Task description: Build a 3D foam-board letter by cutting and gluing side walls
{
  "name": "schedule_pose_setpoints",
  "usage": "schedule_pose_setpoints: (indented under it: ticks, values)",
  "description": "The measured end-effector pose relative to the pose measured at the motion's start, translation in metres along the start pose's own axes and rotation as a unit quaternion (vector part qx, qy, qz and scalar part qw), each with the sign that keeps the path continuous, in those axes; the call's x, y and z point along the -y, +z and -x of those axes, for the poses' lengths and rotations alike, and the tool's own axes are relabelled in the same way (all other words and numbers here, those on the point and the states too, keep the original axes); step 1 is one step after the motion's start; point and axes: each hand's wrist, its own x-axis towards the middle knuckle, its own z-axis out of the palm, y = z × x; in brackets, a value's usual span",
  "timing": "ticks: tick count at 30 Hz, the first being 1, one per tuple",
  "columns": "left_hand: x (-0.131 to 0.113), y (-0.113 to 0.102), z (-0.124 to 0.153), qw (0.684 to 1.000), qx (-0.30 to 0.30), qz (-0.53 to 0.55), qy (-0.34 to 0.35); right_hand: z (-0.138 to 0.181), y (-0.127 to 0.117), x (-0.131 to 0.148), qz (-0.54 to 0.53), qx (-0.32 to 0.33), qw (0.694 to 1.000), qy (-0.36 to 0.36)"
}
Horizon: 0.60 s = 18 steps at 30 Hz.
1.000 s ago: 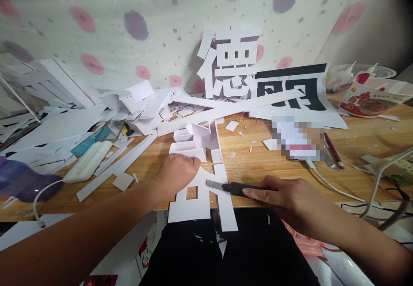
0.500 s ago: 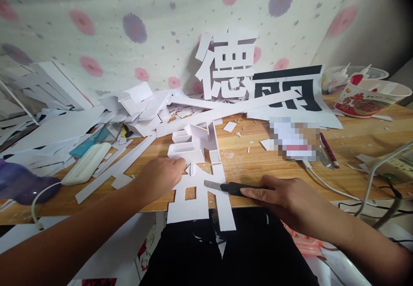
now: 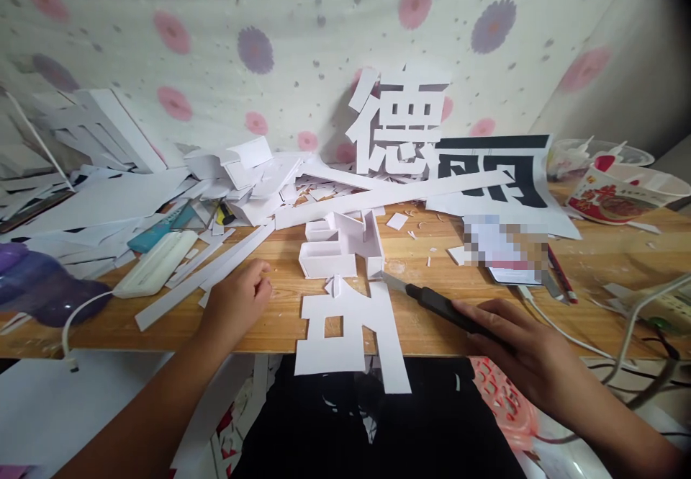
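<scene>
A smooth, pale curtain (image 3: 216,3) with pink and purple flowers backs a wood-grained tabletop (image 3: 426,338). A printed sheet (image 3: 532,184) bearing bold black strokes lies at the back, beside one upright character (image 3: 399,135) of matte white board, pierced by three small square windows in a row. Nearest the person, one flat white cut-out (image 3: 353,329) with a square window lies with its lower end past the table's near edge; just beyond it sits one thin-walled hollow piece (image 3: 348,241), two shallow troughs on its left side. The right hand (image 3: 510,328) has its fingers wrapped round one black-handled utility knife (image 3: 440,305), blade tip at the hollow piece's near right corner; contact there cannot be told. The left hand (image 3: 235,310) is beside the cut-out, fingers curled; whether they pinch anything cannot be told. One folded white scrap (image 3: 335,287) lies between both pieces.
</scene>
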Motion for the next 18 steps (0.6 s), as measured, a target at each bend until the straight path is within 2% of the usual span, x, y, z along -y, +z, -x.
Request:
schedule_pose_setpoints:
  ticks: [2, 5, 7, 10, 13, 16, 18]
  values:
    - [-0.003, -0.003, -0.006, 1.0, -0.015, 0.012, 0.021, 0.005, 0.0, -0.001, 0.018, -0.029, 0.999, 0.026]
    - [-0.01, -0.004, -0.017, 0.992, -0.021, 0.081, 0.094, 0.012, 0.003, -0.006, 0.049, -0.049, 0.995, 0.065]
    - [-0.016, -0.003, -0.025, 0.981, 0.016, 0.129, 0.142, 0.013, 0.005, -0.011, 0.091, -0.061, 0.99, 0.087]
    - [-0.028, -0.001, -0.035, 0.974, 0.075, 0.137, 0.163, 0.006, 0.011, -0.01, 0.199, -0.107, 0.971, 0.08]
    - [-0.043, -0.003, -0.037, 0.975, 0.072, 0.13, 0.164, -0.007, 0.019, 0.014, 0.242, -0.167, 0.955, 0.032]
    - [-0.055, -0.013, -0.028, 0.977, 0.047, 0.129, 0.164, -0.014, 0.027, 0.053, 0.151, -0.168, 0.971, -0.073]
    - [-0.058, -0.024, -0.02, 0.981, 0.0, 0.12, 0.152, -0.015, 0.031, 0.074, 0.08, -0.178, 0.972, -0.133]
